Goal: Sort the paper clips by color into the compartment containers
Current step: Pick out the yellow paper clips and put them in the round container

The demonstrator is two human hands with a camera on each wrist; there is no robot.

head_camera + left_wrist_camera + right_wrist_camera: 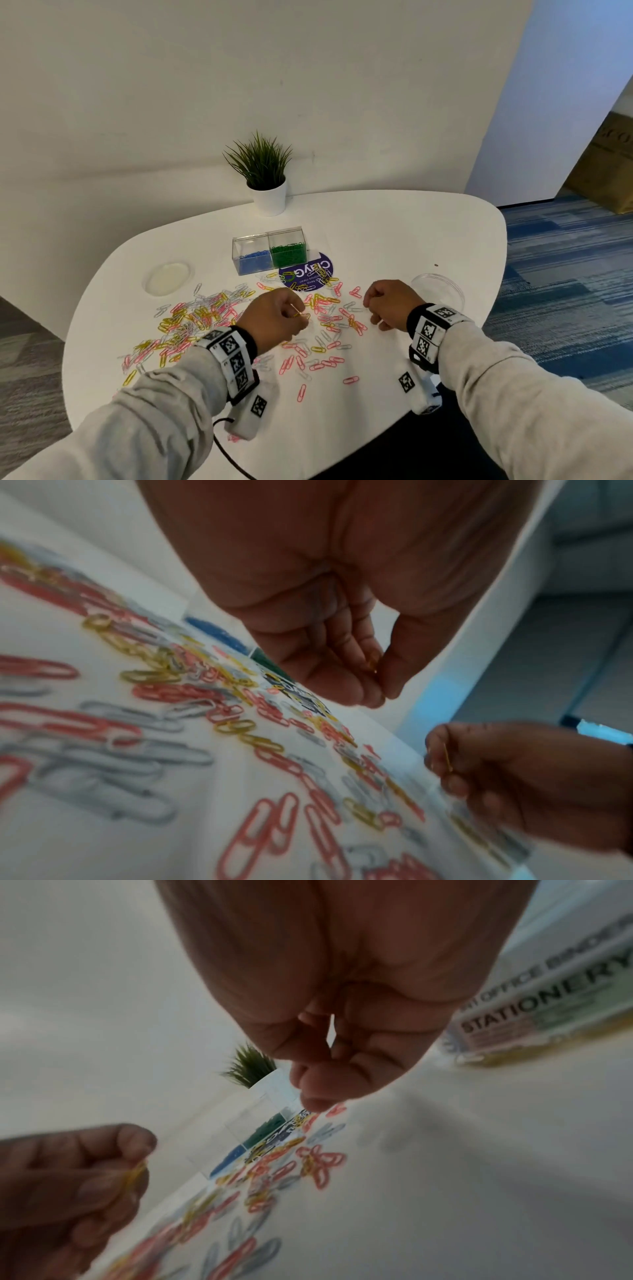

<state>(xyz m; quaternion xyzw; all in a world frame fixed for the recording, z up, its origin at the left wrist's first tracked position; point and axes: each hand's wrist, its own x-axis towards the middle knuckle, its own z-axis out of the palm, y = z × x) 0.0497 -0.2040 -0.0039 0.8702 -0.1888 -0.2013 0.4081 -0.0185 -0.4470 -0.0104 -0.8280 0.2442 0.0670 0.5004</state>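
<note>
Centrally, on the white table (394,219), pink, yellow and clear paper clips (205,318) lie scattered before the compartment container (270,250), which holds blue and green. Left hand (277,318) pinches yellow clips (298,313); right hand (388,303) likewise pinches one. Step: gathering yellows; next, deposit in one container.

We see our left hand (274,317) raised in front of us, fingers curled in, thumb and fingertips pinched together. Our right hand (385,303) is alongside and apart from it, curled into a loose fist. Both forearms reach forward in grey sleeves (507,394), each wrist wrapped in a marker-printed band (428,330).
</note>
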